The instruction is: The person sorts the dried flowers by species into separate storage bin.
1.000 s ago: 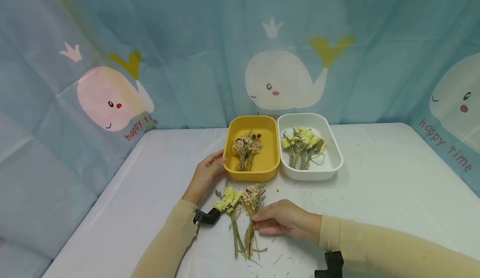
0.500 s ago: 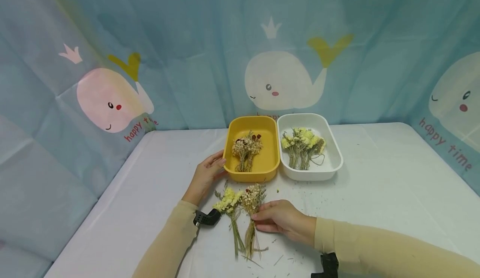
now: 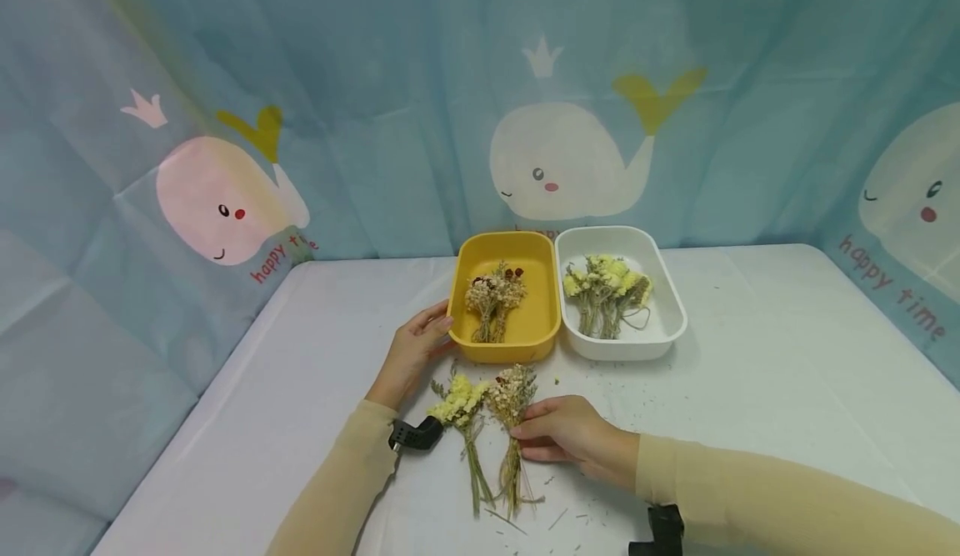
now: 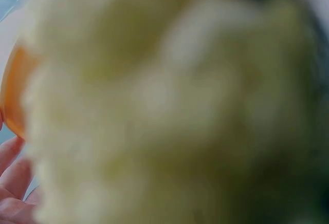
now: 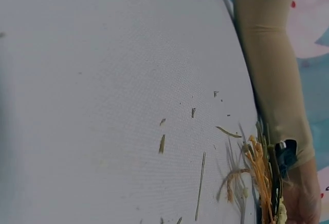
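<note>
My right hand (image 3: 573, 437) pinches the stems of a dried flower bouquet (image 3: 512, 398) with cream blooms and a few dark red ones. Its stems (image 5: 264, 183) show at the lower right of the right wrist view. Just left of it lies a yellow dried flower bouquet (image 3: 459, 402) with green stems; pale yellow blooms (image 4: 154, 95) blur most of the left wrist view. My left hand (image 3: 408, 352) rests against the left outer wall of a yellow bin (image 3: 506, 354), its fingers (image 4: 15, 175) at the bin's side.
Two or so cream bouquets (image 3: 491, 298) lie inside the yellow bin. A white bin (image 3: 622, 350) stands against its right side, holding several yellow bouquets (image 3: 603, 285). Stem scraps (image 5: 200, 185) litter the white table (image 3: 787, 389). A whale-print curtain (image 3: 405, 164) hangs behind.
My right hand and the cream bouquet have shifted slightly right over the last half second, widening the gap between the two bouquets' stems. The left hand stays at the yellow bin.
</note>
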A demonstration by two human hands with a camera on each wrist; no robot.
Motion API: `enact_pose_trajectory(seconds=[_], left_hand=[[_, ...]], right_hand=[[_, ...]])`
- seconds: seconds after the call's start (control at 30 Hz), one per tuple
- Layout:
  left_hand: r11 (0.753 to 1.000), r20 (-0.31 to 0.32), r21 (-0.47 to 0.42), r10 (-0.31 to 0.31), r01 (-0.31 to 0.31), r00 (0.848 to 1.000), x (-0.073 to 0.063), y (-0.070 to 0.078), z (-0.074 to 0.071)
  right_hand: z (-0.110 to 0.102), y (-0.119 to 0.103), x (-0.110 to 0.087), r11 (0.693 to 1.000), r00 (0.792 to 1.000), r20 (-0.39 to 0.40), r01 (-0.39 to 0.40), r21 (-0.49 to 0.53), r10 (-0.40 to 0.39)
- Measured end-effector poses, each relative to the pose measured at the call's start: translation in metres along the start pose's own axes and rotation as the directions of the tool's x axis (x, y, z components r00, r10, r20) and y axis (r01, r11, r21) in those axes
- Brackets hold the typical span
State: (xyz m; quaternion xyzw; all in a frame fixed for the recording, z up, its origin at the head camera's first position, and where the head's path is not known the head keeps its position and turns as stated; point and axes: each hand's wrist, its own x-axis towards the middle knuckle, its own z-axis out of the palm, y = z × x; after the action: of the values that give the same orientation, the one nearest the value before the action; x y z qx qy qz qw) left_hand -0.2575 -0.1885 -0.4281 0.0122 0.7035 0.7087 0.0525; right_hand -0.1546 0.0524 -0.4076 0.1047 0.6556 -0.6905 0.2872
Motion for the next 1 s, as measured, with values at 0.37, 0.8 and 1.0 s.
enact_pose_trajectory(seconds=[0.37, 0.8, 1.0], left_hand=[[1.000, 0.009, 0.004, -0.003, 0.002, 1.000, 0.002, 0.002, 0.000], [1.000, 0.015, 0.001, 0.000, 0.000, 1.000, 0.001, 0.001, 0.001], [1.000, -0.001, 0.001, -0.004, 0.004, 1.000, 0.001, 0.000, 0.001]], right_hand=[[-0.016, -0.001, -0.015, 0.999, 0.999, 0.050, 0.022, -0.027, -0.020], [-0.028, -0.020, -0.037, 0.996, 0.993, 0.100, 0.071, -0.053, -0.065], [-0.033, -0.038, -0.034, 0.991, 0.991, 0.080, 0.109, -0.076, -0.103]])
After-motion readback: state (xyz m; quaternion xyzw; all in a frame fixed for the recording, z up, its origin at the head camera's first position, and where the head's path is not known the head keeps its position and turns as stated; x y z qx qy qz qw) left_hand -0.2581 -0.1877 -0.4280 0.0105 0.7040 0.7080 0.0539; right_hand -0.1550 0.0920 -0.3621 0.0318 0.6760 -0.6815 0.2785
